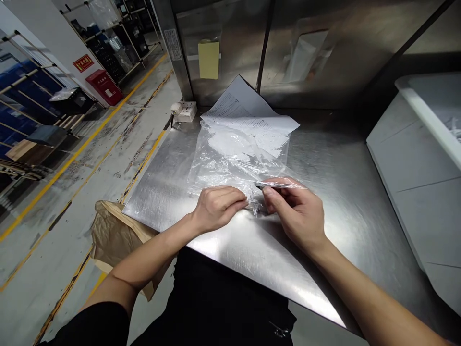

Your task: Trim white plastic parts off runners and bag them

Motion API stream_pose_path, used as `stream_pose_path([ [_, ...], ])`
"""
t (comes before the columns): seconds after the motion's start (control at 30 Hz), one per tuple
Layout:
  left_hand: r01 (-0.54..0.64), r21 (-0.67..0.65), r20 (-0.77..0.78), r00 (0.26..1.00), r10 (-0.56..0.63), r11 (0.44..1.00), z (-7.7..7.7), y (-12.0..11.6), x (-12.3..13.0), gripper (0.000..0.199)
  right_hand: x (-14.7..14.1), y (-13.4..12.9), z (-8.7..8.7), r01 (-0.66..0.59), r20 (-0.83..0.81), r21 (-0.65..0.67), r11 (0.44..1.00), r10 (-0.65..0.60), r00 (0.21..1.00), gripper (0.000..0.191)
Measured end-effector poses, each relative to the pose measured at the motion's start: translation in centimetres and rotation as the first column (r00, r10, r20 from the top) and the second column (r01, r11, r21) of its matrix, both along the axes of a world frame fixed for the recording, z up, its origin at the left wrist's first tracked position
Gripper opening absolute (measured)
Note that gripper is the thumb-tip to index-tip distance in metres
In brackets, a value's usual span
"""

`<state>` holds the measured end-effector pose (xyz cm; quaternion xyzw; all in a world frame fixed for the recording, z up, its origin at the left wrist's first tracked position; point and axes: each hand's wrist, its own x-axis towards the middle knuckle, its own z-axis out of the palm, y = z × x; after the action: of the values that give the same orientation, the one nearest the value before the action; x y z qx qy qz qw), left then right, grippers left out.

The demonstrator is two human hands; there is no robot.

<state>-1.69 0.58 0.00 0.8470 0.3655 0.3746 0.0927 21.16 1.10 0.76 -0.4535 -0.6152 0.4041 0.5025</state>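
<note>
A clear plastic bag [237, 161] with many small white pieces in it lies on the metal table [331, 178], partly over a printed paper sheet [245, 103]. My left hand [219, 206] is closed at the bag's near edge, fingers pinched by a small cluster of white pieces [254, 204]. Just right of the cluster, my right hand [297, 206] is closed on a thin dark tool [260, 186], with some of the bag's film against its fingers. The tool's full shape is hidden by the hand and film.
At the right stands a large white bin [406, 163]. A power socket [185, 111] sits at the table's back left corner. Below the left edge is a brown paper bag [115, 235]. A metal wall with a yellow note [209, 60] rises behind.
</note>
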Motion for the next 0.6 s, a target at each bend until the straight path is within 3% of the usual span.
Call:
stream_pose_path([
  [0.3,0.005,-0.076,0.036,0.999,-0.002,0.997,-0.13,0.2,-0.28,0.026,0.13,-0.57,0.76,-0.025,0.12,0.08,0.996,0.015,0.993,0.021],
  [0.6,-0.001,-0.033,0.053,0.999,0.003,0.999,-0.09,0.2,-0.26,0.025,0.02,-0.83,0.6,-0.054,0.15,0.129,0.99,0.034,0.988,0.017],
])
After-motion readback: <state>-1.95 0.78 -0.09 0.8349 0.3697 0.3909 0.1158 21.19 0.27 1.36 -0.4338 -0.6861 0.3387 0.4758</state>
